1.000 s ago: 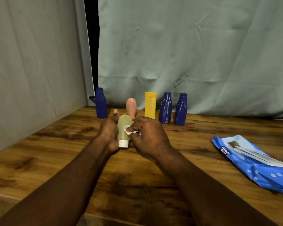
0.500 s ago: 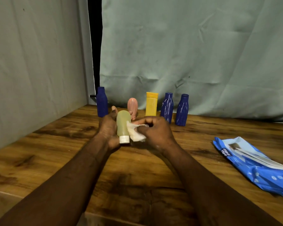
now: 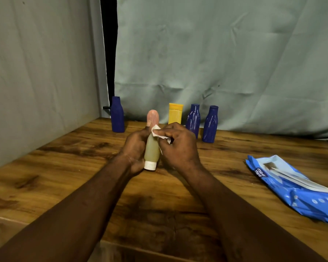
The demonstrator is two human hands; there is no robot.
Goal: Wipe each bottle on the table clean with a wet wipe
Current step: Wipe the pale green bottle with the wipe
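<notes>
We see a grey-green cloth backdrop (image 3: pixel 225 53) hanging behind a wooden table (image 3: pixel 64 167) that fills the lower half of the view. On the table's right side a blue wipes pack (image 3: pixel 292 190) lies flat, well apart from everything else. Along the far edge, close to the backdrop, the waiting bottles stand upright in a row. From the left they are the left blue bottle (image 3: pixel 117 115), the pink bottle (image 3: pixel 153 117), the yellow bottle (image 3: pixel 175 114), then the second blue bottle (image 3: pixel 193 120) and the third blue bottle (image 3: pixel 210 124) near each other. Our two forearms reach in from the bottom edge and meet over the middle of the table, in front of the pink bottle. The left hand (image 3: pixel 135 148) has its fingers curled round the left side and back of the greenish bottle (image 3: pixel 151 150), gripping it. The right hand (image 3: pixel 180 146) has its fingers curled too, pinching the wet wipe (image 3: pixel 156 132) between thumb and forefinger. The greenish bottle is held between the hands, nearly upright and upside down. The wet wipe, crumpled and white, presses against that bottle's upper right part. Its white cap (image 3: pixel 150 165) points down toward the tabletop; we cannot tell whether it touches the wood.
</notes>
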